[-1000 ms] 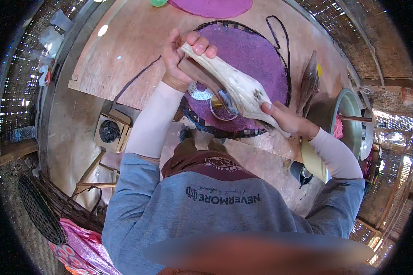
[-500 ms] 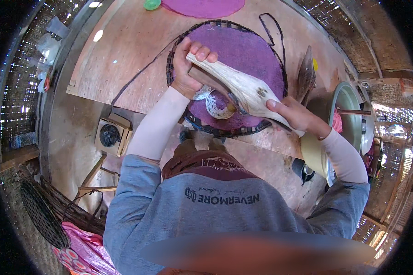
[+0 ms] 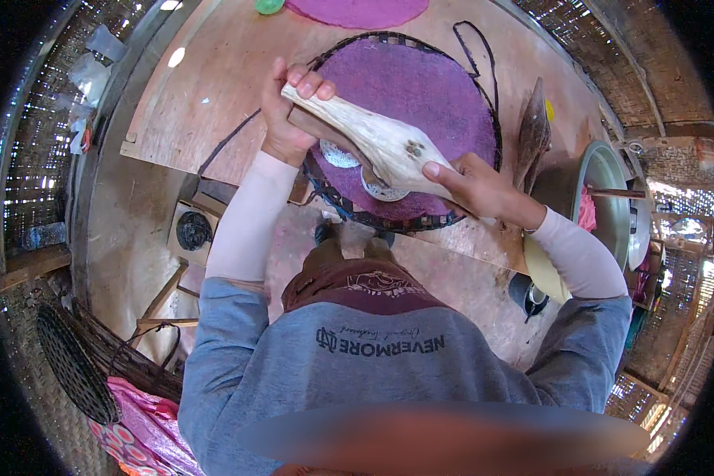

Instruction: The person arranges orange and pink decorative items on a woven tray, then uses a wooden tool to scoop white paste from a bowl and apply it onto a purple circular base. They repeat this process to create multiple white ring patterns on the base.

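Note:
Both my hands hold a pale, weathered wooden hand press (image 3: 373,135), long and widening toward the right, with a browner wooden piece beneath it. My left hand (image 3: 289,119) is wrapped round its narrow left end. My right hand (image 3: 480,190) grips the right end, thumb on top. The press slants over a round woven tray (image 3: 499,147) lined with purple cloth (image 3: 428,87). A white lacy round (image 3: 339,155) lies on the cloth under the left part of the press. Another lacy round (image 3: 383,190) is partly hidden below its middle.
The tray lies on a plywood table (image 3: 190,127). A dark, pointed wooden piece (image 3: 534,131) and a large green tub (image 3: 583,170) are on the right. At the far edge lie a pink-purple cloth (image 3: 365,9) and a green round thing (image 3: 269,5). A box with a black round thing (image 3: 193,230) sits lower left.
Both hands have carried the press to the left. It now covers more of the nearer lacy round, and the far right of the purple cloth shows more.

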### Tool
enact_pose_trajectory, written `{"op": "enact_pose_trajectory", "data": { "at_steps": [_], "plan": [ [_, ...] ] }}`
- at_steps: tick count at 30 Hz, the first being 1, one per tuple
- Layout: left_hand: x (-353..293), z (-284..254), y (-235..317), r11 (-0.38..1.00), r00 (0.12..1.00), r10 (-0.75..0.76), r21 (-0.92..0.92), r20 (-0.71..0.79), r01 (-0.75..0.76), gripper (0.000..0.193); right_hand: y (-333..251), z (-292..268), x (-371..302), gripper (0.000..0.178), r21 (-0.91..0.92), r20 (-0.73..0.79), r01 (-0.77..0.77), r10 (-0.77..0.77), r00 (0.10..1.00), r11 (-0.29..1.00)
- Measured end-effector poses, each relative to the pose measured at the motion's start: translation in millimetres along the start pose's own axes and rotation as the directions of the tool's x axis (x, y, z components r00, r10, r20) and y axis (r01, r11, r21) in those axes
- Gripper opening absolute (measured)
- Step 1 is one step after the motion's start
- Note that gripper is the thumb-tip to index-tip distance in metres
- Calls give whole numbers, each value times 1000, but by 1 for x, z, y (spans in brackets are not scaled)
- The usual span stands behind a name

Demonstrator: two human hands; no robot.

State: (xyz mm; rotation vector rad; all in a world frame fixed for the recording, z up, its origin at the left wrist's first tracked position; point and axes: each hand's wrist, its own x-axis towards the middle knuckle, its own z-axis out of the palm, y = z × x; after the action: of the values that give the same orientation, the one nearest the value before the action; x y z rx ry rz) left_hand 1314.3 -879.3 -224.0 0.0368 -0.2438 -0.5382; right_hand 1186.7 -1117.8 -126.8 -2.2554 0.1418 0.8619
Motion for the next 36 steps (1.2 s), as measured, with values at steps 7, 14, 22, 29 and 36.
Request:
{"op": "enact_pose_trajectory", "data": {
  "at_steps": [7, 14, 22, 29, 36],
  "plan": [
    [3, -21, -30, 998, 997, -41, -49, 69, 44, 36, 22, -13, -13, 71, -8, -10, -89, 89, 996, 996],
    [3, 63, -40, 805, 986, -122, 593, 114, 31, 76, 29, -17, -39, 59, 324, -172, 166, -115, 978, 931],
    [-9, 64, -61, 39, 976, 43, 976, 213, -215, 66, 43, 42, 15, 46, 702, -321, 393, -229, 919, 594],
    [-35, 85, -42, 151, 968, 247, 988, -49, 12, 47, 61, 84, 54, 93, -423, -309, 390, -536, 786, 817],
    [-42, 70, -42, 220, 955, 283, 975, -88, 24, 47, 72, 86, 62, 91, -514, -418, 500, -712, 564, 697]
  ]
}}
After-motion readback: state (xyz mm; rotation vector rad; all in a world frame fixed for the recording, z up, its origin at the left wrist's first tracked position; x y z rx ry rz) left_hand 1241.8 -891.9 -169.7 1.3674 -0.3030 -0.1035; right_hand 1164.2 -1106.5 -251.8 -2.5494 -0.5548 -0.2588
